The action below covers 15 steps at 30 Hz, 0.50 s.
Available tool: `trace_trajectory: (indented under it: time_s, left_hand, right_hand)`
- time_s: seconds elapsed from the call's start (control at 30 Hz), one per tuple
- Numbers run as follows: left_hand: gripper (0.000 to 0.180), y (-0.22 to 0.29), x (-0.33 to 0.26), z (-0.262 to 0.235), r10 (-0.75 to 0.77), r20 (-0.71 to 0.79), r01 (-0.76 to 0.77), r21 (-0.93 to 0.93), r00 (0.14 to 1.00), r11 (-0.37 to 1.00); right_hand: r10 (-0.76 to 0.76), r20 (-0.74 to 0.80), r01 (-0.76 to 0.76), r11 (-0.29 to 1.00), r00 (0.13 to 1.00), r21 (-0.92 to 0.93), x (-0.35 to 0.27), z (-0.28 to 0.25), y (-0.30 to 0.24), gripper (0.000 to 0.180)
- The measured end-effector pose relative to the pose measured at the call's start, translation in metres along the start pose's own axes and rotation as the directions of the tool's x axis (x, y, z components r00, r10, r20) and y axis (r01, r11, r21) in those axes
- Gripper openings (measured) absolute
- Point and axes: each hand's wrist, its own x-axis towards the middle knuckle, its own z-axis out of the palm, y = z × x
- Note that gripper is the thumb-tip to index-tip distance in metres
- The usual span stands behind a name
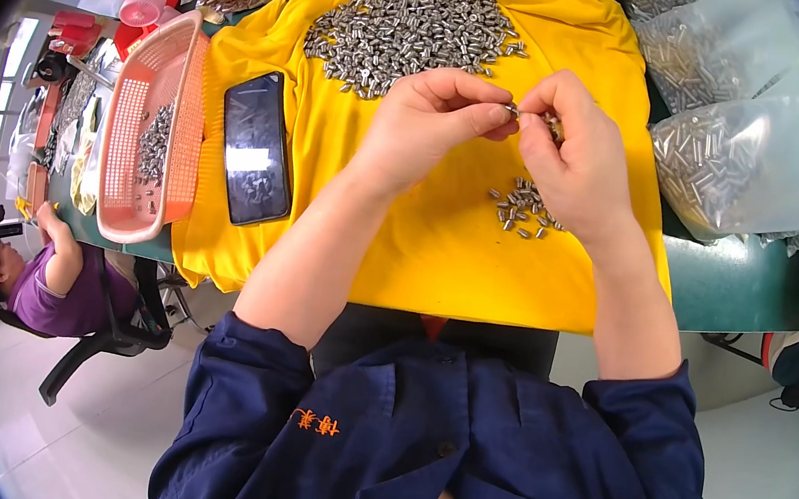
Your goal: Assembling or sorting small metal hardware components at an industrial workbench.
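My left hand (428,122) and my right hand (573,156) meet above a yellow cloth (419,252) on the table. Both pinch a small silver metal piece (514,112) between their fingertips. My right hand also seems to hold a few more pieces in its palm. Under my right hand lies a small group of silver pieces (523,208). A large heap of the same small metal parts (408,34) covers the far part of the cloth.
A black phone (257,147) lies on the cloth's left side. An orange plastic basket (148,131) with some metal parts stands left of it. Clear bags of metal parts (736,143) lie at the right. A seated person (52,280) works at the lower left.
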Motion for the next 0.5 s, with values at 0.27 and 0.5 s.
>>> trace_trajectory:
  time_s: [0.27,0.5]
  left_hand:
    - [0.01,-0.005,0.003,0.0,0.006,-0.054,-0.004,0.025,0.999,1.0]
    - [0.013,-0.011,0.001,0.002,0.1,0.032,-0.1,0.572,0.995,0.814]
  right_hand:
    - [0.228,0.027,-0.227,0.943,0.973,0.244,0.001,0.004,0.015,0.007]
    - [0.285,-0.202,-0.231,0.94,0.937,0.252,0.011,-0.014,0.019,0.009]
